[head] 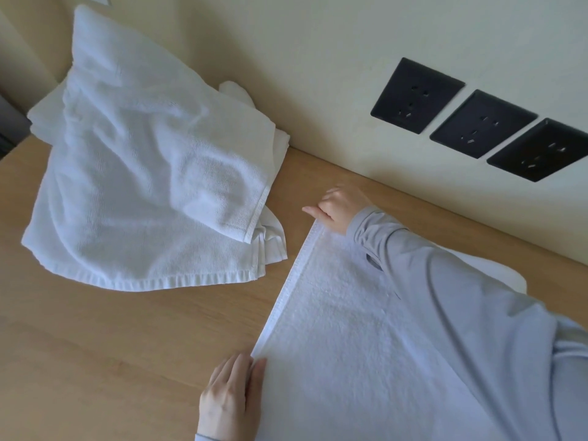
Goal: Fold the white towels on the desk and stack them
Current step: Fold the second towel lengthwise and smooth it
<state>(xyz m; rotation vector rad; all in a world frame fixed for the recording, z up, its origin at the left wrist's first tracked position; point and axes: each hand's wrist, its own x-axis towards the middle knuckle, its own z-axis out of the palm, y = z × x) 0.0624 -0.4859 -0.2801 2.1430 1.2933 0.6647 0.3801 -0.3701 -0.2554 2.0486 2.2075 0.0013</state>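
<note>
Ahead of you the cream wall (286, 43) carries three black power sockets in a slanting row, each just apart from the next: the left socket (416, 95), the middle socket (483, 124) and the right socket (541, 150), which the frame's edge cuts off. At your far left sits a dark grey object (11, 122), too cropped to name.

Left hand (229, 397), right hand (339, 209) pinching towel (343, 329) corners
</note>
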